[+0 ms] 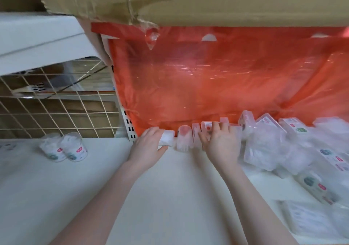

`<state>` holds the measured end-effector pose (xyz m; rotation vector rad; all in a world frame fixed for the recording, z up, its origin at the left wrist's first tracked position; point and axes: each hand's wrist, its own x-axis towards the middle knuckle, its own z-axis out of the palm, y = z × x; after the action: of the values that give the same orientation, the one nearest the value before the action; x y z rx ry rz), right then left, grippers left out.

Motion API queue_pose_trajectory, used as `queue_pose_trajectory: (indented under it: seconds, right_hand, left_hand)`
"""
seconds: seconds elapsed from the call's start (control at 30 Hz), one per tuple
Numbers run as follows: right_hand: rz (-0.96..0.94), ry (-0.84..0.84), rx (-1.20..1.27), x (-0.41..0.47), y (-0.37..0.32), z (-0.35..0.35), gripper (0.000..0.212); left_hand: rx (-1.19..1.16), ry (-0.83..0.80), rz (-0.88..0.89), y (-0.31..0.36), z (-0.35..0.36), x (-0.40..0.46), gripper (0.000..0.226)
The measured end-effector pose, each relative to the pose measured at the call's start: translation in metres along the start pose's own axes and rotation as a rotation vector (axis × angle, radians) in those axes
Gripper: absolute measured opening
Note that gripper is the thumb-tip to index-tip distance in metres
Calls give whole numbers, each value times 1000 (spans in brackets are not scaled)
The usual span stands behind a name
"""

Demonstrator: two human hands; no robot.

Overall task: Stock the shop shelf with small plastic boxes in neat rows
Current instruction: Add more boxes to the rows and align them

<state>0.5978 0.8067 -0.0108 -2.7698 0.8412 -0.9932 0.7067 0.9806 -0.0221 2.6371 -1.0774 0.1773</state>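
Several small clear plastic boxes [196, 137] stand in a short row at the back of the white shelf [94, 197], right against the orange plastic sheet [217, 78] that hangs behind it. The left hand [149, 146] lies with fairly straight fingers over the leftmost box [167, 138], thumb stretched along its near edge, steadying the end of the row more than clutching it. The right hand [221, 142] has its fingers curled over the tops of the boxes near the middle of the row and seems to pinch or press one, though blur hides exactly which. To the right, a loose heap of more boxes [279, 146] sprawls over the shelf, some tipped on edge, waiting to be lined up. Two round tubs [64, 148] stand apart on the left, beyond a wire grid divider [56, 108], and a cardboard carton [188, 0] overhangs everything. These boxes look light, rigid and smooth-walled, so they will probably slide and topple easily if nudged; I judge the surest hold is across the two broad faces with thumb and fingers, kept low, while the other hand braces the row's end so that neighbours stay upright.
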Motion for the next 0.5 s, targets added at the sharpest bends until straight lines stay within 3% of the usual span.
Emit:
queue_pose_trajectory:
  seconds: [0.23, 0.5]
  right_hand:
    - [-25, -195, -144, -2, 5, 9, 37]
    - [-111, -156, 57, -25, 5, 6, 24]
  left_hand:
    - [20, -89, 24, 0, 14, 16, 57]
    - [100, 44, 101, -7, 23, -9, 53]
